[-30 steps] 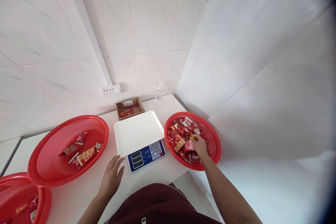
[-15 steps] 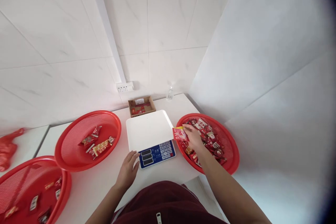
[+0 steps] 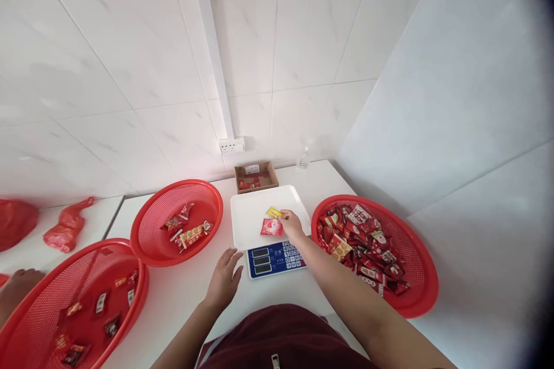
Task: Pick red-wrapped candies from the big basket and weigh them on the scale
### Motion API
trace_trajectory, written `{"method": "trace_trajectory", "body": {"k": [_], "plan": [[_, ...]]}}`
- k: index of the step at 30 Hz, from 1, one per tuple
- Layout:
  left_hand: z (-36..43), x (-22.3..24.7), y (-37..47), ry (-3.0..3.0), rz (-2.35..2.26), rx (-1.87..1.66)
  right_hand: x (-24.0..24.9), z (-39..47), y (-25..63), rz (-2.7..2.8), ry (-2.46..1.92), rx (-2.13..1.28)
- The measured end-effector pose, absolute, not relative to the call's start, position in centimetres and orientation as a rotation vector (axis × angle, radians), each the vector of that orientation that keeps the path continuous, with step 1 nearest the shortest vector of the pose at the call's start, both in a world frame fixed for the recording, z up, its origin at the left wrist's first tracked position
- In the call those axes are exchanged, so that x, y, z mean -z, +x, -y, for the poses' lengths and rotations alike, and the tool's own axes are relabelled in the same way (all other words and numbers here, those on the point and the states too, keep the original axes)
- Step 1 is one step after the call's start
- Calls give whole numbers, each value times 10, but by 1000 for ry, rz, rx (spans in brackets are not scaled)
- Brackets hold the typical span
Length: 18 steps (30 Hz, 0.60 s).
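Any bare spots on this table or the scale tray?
Table: bare between the clear bottle and right basket; also between the left baskets and left hand.
Scale tray: bare along its left side.
Crowded: tray's middle, with red packet, yellow packet and right hand; right basket, heaped with packets.

Right arm [image 3: 350, 291] stretches forward and angles inward, with the right hand [image 3: 292, 223] kinda pinched, thumb against fingers. Left hand [image 3: 224, 278] sits further back, pretty relaxed, fingers loosely curled, thumb sticking out.

The right hand [image 3: 293, 225] pinches a yellow packet [image 3: 273, 211]
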<state>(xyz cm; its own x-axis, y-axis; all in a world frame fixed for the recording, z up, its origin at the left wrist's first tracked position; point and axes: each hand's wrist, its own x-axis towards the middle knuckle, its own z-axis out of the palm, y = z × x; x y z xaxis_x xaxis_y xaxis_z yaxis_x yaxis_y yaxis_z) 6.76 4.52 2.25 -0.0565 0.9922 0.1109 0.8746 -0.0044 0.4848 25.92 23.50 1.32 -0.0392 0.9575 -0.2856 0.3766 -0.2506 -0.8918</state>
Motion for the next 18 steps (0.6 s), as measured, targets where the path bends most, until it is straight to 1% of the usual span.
{"method": "trace_trajectory", "body": {"k": [3,6,8,9,11,12,13,15,18], "plan": [[-56,-25,73,2005,-1968,-582,-19,-231,241,1520,-1548,-1316],[-70,-28,80,2054,-1920,-419,-26,-237,261,1566,-1525,-1231],[-78,-27,82,2073,-1908,-323,-28,-244,302,1578,-1583,-1037],[-81,-25,82,2086,-1908,-297,-28,-246,329,1607,-1631,-856],[-86,-21,81,2115,-1915,-282,-24,-244,390,1578,-1811,-535],[-88,-18,81,2128,-1923,-285,-20,-240,420,1521,-1937,-455],[-90,-16,81,2136,-1932,-293,-15,-234,447,1410,-2086,-417],[-92,-10,82,2145,-1942,-310,-4,-217,491,1205,-2299,-463],[-91,-4,86,2159,-1930,-345,13,-196,523,1073,-2328,-601]]}}
